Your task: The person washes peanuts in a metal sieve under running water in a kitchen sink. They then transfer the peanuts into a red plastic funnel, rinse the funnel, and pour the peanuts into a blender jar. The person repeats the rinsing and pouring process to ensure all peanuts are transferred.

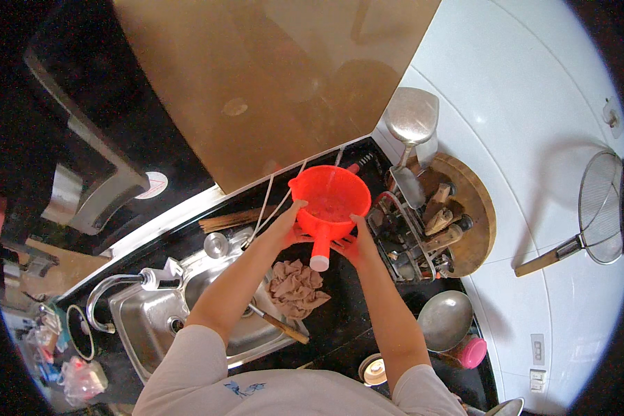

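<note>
A red plastic water dipper with a short handle is held up over the black counter, its bowl facing up and the handle toward me. My left hand grips the left side of the bowl, thumb on the outer wall and fingers underneath. On the opposite side, my right hand clasps the bowl in the same manner. Whether anything lies inside the bowl, I cannot tell. Just below the dipper, a crumpled brownish-pink cloth lies at the sink's edge.
To the left is a double steel sink with a curved faucet; a wooden-handled tool crosses its edge. A utensil rack stands right, before a round wooden board. A strainer hangs on the wall.
</note>
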### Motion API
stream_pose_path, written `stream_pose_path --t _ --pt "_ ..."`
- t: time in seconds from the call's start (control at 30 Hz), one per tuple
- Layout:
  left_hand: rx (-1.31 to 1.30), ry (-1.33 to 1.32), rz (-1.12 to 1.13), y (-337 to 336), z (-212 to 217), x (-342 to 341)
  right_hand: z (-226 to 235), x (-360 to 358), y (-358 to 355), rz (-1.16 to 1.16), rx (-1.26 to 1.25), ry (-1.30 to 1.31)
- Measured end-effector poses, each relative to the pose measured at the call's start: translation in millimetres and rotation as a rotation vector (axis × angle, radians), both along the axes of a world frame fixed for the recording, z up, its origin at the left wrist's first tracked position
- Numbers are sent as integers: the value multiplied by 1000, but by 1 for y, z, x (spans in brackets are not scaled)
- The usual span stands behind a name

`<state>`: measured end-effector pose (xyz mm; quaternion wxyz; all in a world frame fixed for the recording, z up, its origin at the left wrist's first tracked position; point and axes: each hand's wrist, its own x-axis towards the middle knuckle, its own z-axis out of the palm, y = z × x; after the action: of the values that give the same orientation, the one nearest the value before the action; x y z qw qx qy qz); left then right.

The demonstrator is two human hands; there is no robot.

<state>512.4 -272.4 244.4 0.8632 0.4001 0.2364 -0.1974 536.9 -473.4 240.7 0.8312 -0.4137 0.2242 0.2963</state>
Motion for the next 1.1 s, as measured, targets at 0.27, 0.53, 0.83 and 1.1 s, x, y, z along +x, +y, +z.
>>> stream_pose_path --t 0.27,0.53,0.83,1.1 --pt "-33 16 -2 6 -11 6 0 2 4 15 -5 -52" --pt "-47 -31 4 3 -5 4 23 -11 2 18 -62 -17" --pt "5 -127 -76 4 15 4 130 -67 -20 61 -338 -535" --pt "21 -95 -22 16 47 6 333 12 -47 -420 -1025 -1801"
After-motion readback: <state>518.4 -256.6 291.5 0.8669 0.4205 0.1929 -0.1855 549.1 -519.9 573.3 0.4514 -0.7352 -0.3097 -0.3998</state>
